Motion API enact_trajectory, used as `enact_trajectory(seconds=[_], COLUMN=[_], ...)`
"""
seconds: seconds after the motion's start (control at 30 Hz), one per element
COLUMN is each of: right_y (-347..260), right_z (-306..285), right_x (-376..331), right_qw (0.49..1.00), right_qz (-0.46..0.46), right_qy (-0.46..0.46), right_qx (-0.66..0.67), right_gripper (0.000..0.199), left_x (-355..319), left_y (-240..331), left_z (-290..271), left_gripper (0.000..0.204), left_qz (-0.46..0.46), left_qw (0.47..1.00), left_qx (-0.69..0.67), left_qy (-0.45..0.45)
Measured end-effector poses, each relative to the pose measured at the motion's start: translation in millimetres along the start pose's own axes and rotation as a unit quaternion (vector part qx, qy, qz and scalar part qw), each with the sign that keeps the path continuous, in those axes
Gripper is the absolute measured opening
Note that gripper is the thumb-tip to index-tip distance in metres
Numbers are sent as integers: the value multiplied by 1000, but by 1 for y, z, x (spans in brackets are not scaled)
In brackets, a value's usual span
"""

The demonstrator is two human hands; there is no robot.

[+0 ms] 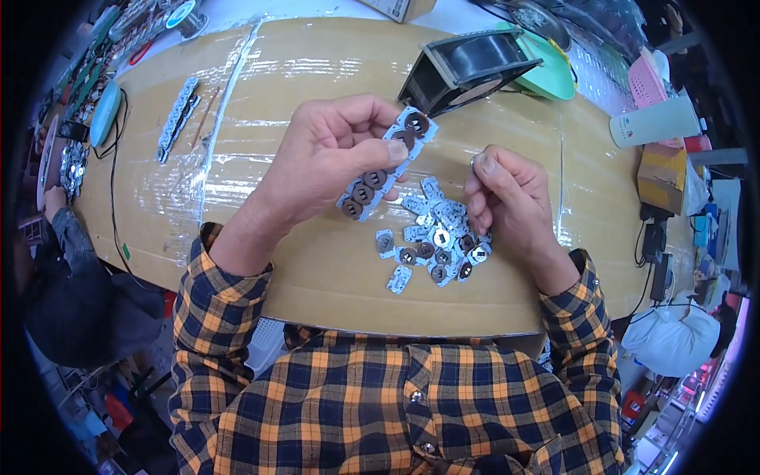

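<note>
While my left hand (321, 158) has its grip closed on the strip of small boards (374, 179) above the counter (340, 289), my right hand (511, 190) hangs at the right edge of the pile of loose boards (443, 229), grip narrow; I can't tell whether it pinches anything. I'd judge the step as working along the strip board by board; the next move calls for a steady left hold. Marks on the pale bottle (653, 123) are too small to read.

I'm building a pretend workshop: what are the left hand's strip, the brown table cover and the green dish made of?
Strip: perhaps circuit board, flat and pale blue; its dark round parts could be metal or plastic.
Brown table cover: probably cardboard, tan, under clear film or tape with shiny glints.
Green dish: likely plastic, smooth and evenly coloured.
</note>
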State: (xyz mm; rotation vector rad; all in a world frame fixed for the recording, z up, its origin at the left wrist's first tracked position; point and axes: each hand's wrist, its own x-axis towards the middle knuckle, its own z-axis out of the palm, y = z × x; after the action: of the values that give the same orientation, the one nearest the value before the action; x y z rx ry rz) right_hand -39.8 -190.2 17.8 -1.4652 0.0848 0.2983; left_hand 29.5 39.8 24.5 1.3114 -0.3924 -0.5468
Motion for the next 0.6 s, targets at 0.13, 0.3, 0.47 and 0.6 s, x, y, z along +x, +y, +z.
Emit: enact_trajectory(seconds=[0.13,0.3,0.47,0.6], right_y=[0,-1,-7,-7], right_z=[3,1,2,2], right_x=[1,1,2,3], right_qw=[1000,1000,997,990], right_qz=[15,-3,37,94], right_qy=[3,0,-50,-106], right_qx=[-14,-26,-38,19], right_gripper=[31,32,33,34], left_x=[-1,1,3,6], left_y=[-2,3,5,4], left_z=[-1,-4,-6,-4], left_gripper=[19,20,23,15], left_qz=[-17,43,123,200], left_qw=[1000,998,991,973], left_qx=[14,32,-40,-89], left_qy=[-7,21,38,-74])
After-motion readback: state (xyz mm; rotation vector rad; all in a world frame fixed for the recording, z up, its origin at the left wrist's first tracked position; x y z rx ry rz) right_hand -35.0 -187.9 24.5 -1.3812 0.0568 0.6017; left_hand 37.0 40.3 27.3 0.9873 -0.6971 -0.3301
